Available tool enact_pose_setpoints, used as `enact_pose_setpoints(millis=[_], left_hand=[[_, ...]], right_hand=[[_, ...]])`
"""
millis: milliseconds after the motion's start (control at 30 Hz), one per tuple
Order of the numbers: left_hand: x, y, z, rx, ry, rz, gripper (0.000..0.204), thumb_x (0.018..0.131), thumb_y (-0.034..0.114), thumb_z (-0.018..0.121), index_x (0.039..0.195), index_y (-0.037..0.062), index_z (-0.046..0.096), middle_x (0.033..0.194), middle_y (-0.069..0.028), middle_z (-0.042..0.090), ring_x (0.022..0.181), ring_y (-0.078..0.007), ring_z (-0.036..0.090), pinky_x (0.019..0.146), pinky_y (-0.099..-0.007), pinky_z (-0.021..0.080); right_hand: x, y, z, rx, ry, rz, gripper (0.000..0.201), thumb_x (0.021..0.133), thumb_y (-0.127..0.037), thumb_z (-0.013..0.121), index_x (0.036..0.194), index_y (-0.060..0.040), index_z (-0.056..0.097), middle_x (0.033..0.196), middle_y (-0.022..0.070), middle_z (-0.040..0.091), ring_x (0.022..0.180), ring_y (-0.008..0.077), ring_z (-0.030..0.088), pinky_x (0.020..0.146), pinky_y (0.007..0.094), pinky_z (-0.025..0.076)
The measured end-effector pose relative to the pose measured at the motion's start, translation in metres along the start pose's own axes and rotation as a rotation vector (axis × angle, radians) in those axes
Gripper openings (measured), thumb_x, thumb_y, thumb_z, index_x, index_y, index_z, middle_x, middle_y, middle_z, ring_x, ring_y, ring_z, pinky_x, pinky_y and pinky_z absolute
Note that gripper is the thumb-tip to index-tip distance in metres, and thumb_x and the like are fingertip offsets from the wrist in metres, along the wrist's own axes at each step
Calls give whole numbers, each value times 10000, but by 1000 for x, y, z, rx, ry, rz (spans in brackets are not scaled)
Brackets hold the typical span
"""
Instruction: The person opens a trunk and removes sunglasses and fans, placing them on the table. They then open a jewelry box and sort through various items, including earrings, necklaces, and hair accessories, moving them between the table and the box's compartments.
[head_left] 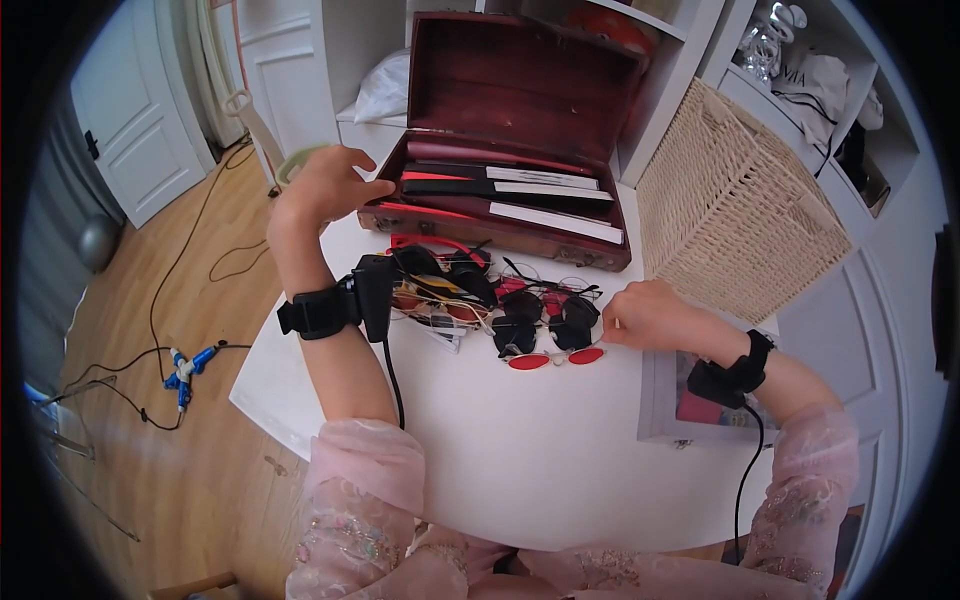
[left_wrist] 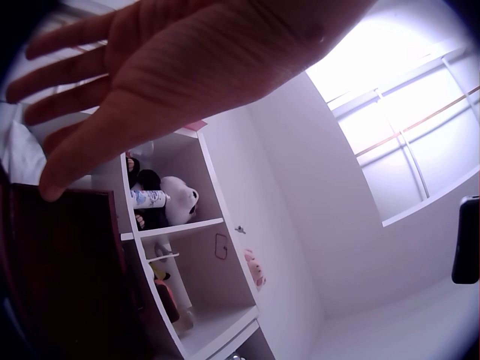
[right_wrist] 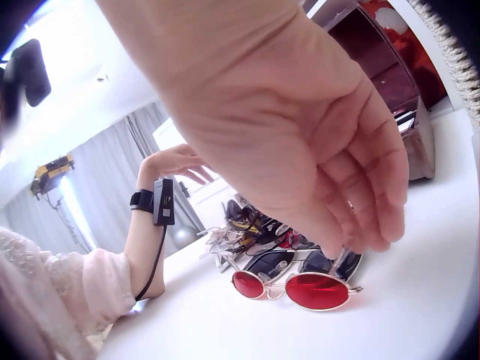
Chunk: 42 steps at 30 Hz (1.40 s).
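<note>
I see my left hand (head_left: 325, 185) raised at the front left corner of the open wooden case (head_left: 520, 140), fingers stretched fairly straight and loosely spread, the fingertips at the case's edge; it holds nothing. In the left wrist view the same fingers (left_wrist: 67, 86) fan out above the dark red wall of the case.

My right hand (head_left: 650, 312) rests on the white tabletop (head_left: 540, 450) in front of the case, at the right end of the heap of sunglasses (head_left: 470, 290). Its fingers are curled, and in the right wrist view the fingertips (right_wrist: 367, 225) close on the frame of a pair at the near edge of the heap, just behind the round red-lensed sunglasses (right_wrist: 300, 287). I cannot tell exactly which pair the fingertips pinch. The red-lensed sunglasses lie flat on the tabletop, nearest to me of the whole heap and just left of my right hand.

Inside the case lie long flat black, red and white boxes (head_left: 510, 195), stacked in steps. To the right of the case stands a woven wicker basket (head_left: 735, 210), and a small grey box (head_left: 665, 400) sits at the tabletop's right edge under my right forearm.
</note>
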<state>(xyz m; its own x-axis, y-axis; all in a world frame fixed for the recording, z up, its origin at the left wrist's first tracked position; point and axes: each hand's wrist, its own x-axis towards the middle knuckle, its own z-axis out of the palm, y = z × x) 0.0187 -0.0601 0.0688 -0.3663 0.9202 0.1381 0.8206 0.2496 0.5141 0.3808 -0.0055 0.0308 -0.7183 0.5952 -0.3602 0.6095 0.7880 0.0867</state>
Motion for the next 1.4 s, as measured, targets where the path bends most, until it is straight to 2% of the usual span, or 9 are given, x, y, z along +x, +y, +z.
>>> enact_pose_setpoints(millis=[233, 333, 400, 633, 800, 1033, 1100, 1200, 1400], left_hand=[[0, -7, 0, -22, 16, 24, 442, 751, 296, 724, 1070, 2, 639, 886, -164, 680, 786, -239, 662, 723, -339, 511], [3, -10, 2, -20, 3, 15, 481, 725, 292, 738, 1103, 17, 625, 956, -159, 672, 848, -257, 649, 751, -344, 510], [3, -8, 3, -20, -1, 14, 478, 727, 286, 736, 1105, 16, 624, 950, -165, 671, 844, -258, 651, 745, -343, 513], [1, 8, 2, 22, -21, 51, 473, 720, 274, 742, 1087, -2, 631, 951, -186, 666, 839, -265, 658, 739, -343, 517], [5, 13, 16, 54, -3, 110, 436, 694, 268, 754, 999, -28, 654, 882, -206, 664, 805, -279, 662, 727, -347, 518], [2, 52, 40, 201, -150, 227, 453, 710, 299, 727, 1044, 5, 643, 929, -181, 662, 880, -284, 646, 780, -367, 507], [2, 59, 49, 217, -138, 231, 451, 707, 320, 725, 1033, 17, 650, 944, -186, 656, 911, -305, 630, 786, -372, 504], [2, 64, 55, 292, -202, 283, 428, 720, 322, 726, 1012, 19, 650, 1068, -147, 611, 1028, -283, 574, 871, -362, 469], [-3, 63, 55, 347, -214, 274, 418, 709, 297, 725, 1028, 34, 660, 1045, -171, 629, 983, -302, 600, 854, -371, 481]], right_hand=[[-23, -26, -29, -35, 89, 1, 236, 767, -269, 682, 898, -73, 689, 697, 120, 656, 743, 282, 646, 673, 388, 488], [-41, -38, -47, 131, 184, -22, 232, 775, -254, 683, 911, -66, 687, 675, 113, 655, 693, 275, 646, 630, 373, 485], [-49, -44, -56, 303, 330, -63, 213, 783, -210, 696, 917, -47, 681, 663, 87, 659, 587, 196, 634, 559, 286, 472], [-72, -64, -54, 938, 543, -9, 188, 814, -153, 675, 942, -16, 665, 658, 54, 657, 578, 89, 603, 546, 228, 444], [-76, -51, -35, 1323, 840, 36, 180, 820, -134, 674, 954, -14, 663, 681, 34, 652, 597, 56, 572, 565, 198, 436], [-77, -5, 3, 856, 777, 268, 202, 820, -150, 669, 959, -3, 658, 697, 59, 650, 643, 93, 612, 603, 223, 467], [-76, 4, 13, 573, 740, 320, 229, 770, -196, 693, 899, -7, 676, 656, 120, 647, 634, 235, 637, 607, 323, 476], [-74, 12, 21, 448, 710, 348, 255, 763, -231, 690, 898, -16, 677, 675, 135, 649, 655, 302, 628, 621, 377, 477], [-71, 26, 24, 407, 652, 354, 255, 762, -225, 687, 906, -15, 676, 708, 139, 663, 701, 297, 643, 642, 386, 482]])
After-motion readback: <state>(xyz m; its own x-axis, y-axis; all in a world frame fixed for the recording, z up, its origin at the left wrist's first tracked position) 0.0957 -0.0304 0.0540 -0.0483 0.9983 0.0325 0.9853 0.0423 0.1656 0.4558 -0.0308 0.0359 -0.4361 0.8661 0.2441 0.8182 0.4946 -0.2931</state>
